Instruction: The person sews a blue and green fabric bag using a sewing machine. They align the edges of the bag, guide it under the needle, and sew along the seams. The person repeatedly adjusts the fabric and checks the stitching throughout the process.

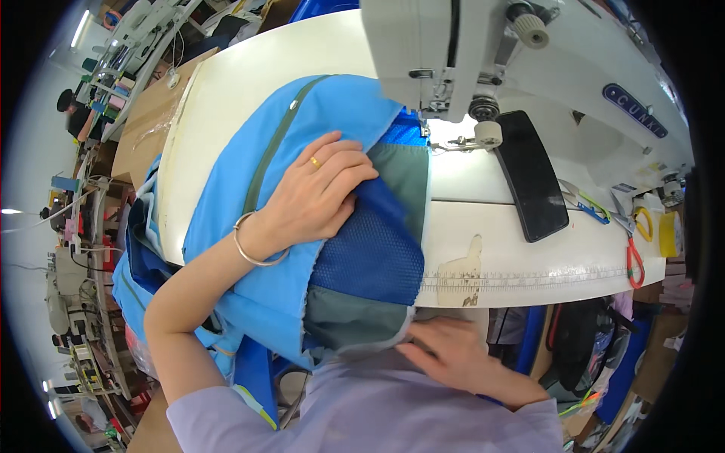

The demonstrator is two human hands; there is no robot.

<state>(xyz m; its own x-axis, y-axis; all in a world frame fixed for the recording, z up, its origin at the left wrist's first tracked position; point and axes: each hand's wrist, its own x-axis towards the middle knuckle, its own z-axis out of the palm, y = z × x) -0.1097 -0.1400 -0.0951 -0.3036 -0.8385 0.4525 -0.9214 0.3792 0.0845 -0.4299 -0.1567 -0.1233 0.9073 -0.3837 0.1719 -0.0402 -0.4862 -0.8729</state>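
Observation:
A large light-blue fabric piece (226, 174) with a dark green stripe drapes over the sewing table. Along its right side runs a panel of dark-blue mesh (370, 253) and grey-green cloth (355, 317), with a raw edge. The panel's far corner lies at the presser foot (424, 130) of the sewing machine. My left hand (321, 185), wearing a ring and a bangle, rests on the light-blue cloth beside the mesh, fingers bent and slightly apart. At the panel's near corner, below the table edge, my right hand (445, 347) pinches the grey-green cloth; its fingertips are partly hidden.
The white sewing machine (581, 83) stands over the table's far right. A black phone (529, 177) lies beside it. Red-handled scissors (634, 260), small snips (593, 208) and yellow tape (669, 234) sit at the right end. A printed ruler (529, 281) follows the table's front edge.

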